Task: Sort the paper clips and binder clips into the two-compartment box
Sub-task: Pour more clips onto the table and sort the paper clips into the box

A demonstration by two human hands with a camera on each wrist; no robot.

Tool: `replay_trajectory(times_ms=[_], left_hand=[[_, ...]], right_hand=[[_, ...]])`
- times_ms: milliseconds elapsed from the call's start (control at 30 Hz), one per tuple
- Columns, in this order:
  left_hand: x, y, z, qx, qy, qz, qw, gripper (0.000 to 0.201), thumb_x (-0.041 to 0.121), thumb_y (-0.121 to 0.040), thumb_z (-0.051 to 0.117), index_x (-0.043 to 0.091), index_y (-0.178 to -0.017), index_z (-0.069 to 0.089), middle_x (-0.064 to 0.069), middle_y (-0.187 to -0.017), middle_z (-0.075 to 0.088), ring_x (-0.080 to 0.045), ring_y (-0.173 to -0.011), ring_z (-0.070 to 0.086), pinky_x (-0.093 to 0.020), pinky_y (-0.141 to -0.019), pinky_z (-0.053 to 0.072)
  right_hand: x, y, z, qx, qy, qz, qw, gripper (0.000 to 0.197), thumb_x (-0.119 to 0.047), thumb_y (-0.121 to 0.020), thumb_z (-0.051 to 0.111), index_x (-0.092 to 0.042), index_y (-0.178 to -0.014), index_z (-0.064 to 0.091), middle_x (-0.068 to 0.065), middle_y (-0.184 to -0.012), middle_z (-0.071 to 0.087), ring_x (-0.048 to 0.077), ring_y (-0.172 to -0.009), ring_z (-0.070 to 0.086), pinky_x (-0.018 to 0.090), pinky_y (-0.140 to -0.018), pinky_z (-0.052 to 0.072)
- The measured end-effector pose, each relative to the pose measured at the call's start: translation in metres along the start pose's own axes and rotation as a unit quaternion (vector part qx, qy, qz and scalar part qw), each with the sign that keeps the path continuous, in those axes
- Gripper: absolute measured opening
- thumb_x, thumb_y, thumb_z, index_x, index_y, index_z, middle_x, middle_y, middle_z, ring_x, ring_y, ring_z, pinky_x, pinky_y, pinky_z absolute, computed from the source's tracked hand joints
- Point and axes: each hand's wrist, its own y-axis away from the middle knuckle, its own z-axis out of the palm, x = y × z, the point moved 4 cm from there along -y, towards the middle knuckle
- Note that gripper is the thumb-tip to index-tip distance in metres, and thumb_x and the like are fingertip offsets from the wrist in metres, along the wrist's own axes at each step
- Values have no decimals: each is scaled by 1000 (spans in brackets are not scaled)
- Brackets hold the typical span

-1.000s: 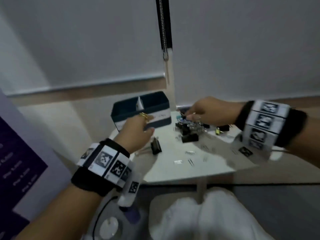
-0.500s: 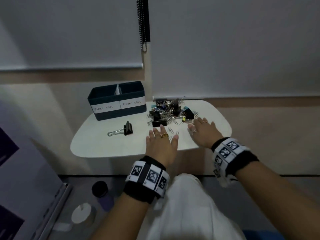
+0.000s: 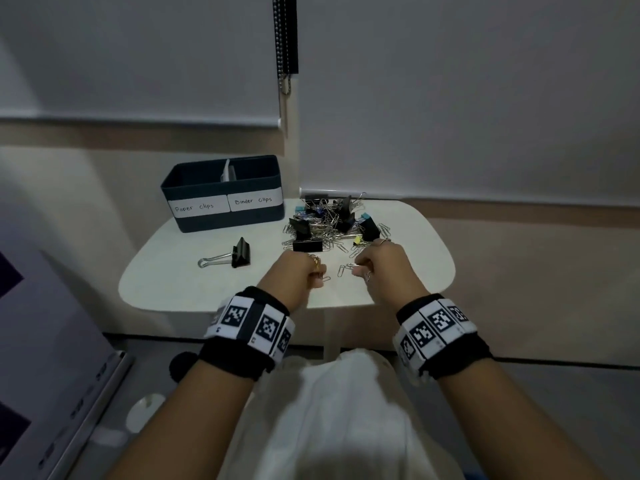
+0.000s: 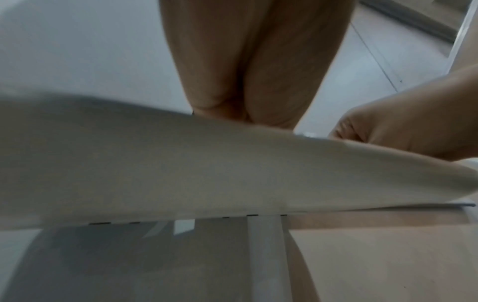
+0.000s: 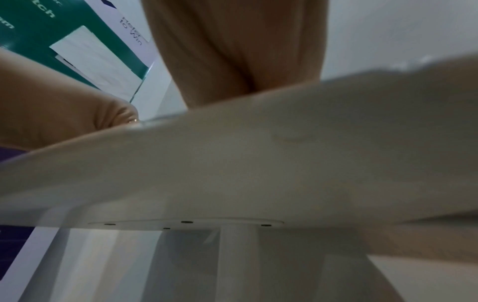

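Observation:
A dark blue two-compartment box (image 3: 221, 192) stands at the back left of the white table (image 3: 173, 282), labelled "Paper clips" on the left and "Binder clips" on the right. A mixed pile of clips (image 3: 332, 221) lies at the back centre. One large black binder clip (image 3: 239, 252) lies alone in front of the box. My left hand (image 3: 320, 277) is curled near the front edge, pinching a silver paper clip (image 3: 325, 279). My right hand (image 3: 358, 271) is curled beside it, pinching another paper clip (image 3: 350, 266). Both wrist views show mostly the table's underside (image 4: 181, 163) and hide the fingertips.
Loose paper clips (image 3: 341, 270) lie between my hands. Below the table are a dark round object (image 3: 181, 365) and a white disc (image 3: 145, 407) on the floor. A printed board (image 3: 41, 341) leans at the left. A blind chain (image 3: 285, 46) hangs behind the table.
Half a second ago both hands lay flat on the table near its front edge. Now their fingers have curled in around paper clips. A second ago both reached further back, by the box and the pile.

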Motion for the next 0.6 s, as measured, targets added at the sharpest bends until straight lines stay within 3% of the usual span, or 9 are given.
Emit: replay_trajectory(times_ms=[100, 200, 300, 400, 500, 600], left_hand=[[0, 0, -11, 28, 28, -18, 999, 24, 2, -83, 65, -7, -105, 68, -19, -105, 70, 0, -84, 68, 5, -69, 35], [2, 2, -16, 25, -2, -26, 999, 25, 16, -79, 72, 6, -101, 73, -10, -99, 74, -14, -93, 67, -2, -68, 33], [2, 3, -13, 36, -5, -62, 997, 17, 8, -83, 68, 4, -99, 73, -9, -95, 74, -15, -93, 68, 1, -58, 35], [3, 3, -10, 66, -39, -69, 995, 10, 10, -83, 68, 9, -91, 74, -5, -87, 75, -8, -84, 66, -9, -70, 36], [3, -1, -11, 58, -50, -101, 992, 15, 20, -81, 71, 12, -92, 74, -6, -94, 74, -17, -95, 64, -20, -73, 39], [-1, -8, -11, 42, -54, -123, 990, 22, 25, -79, 73, 10, -95, 74, -7, -98, 73, -19, -98, 64, -23, -76, 41]], right_hand=[[-4, -8, -2, -43, -38, 50, 997, 22, -10, -89, 61, 5, -102, 69, 20, -108, 67, 28, -104, 62, 30, -89, 46], [-6, -14, -1, -73, -19, 95, 993, 22, -9, -89, 60, 4, -105, 68, 20, -113, 66, 28, -108, 61, 33, -95, 49], [-7, -16, 2, -61, 23, 102, 993, 19, -4, -87, 57, 1, -101, 68, 17, -108, 67, 27, -103, 63, 34, -92, 52], [-9, -15, 6, -85, 67, 89, 990, 21, -5, -88, 54, 1, -103, 66, 16, -111, 65, 28, -105, 61, 32, -90, 52], [-13, -13, 5, -103, 97, 74, 987, 22, -6, -90, 50, 0, -105, 64, 16, -114, 63, 28, -109, 58, 33, -89, 49], [-16, -9, 5, -92, 123, 66, 986, 22, -4, -89, 50, 0, -106, 63, 18, -115, 61, 30, -108, 58, 33, -87, 49]])
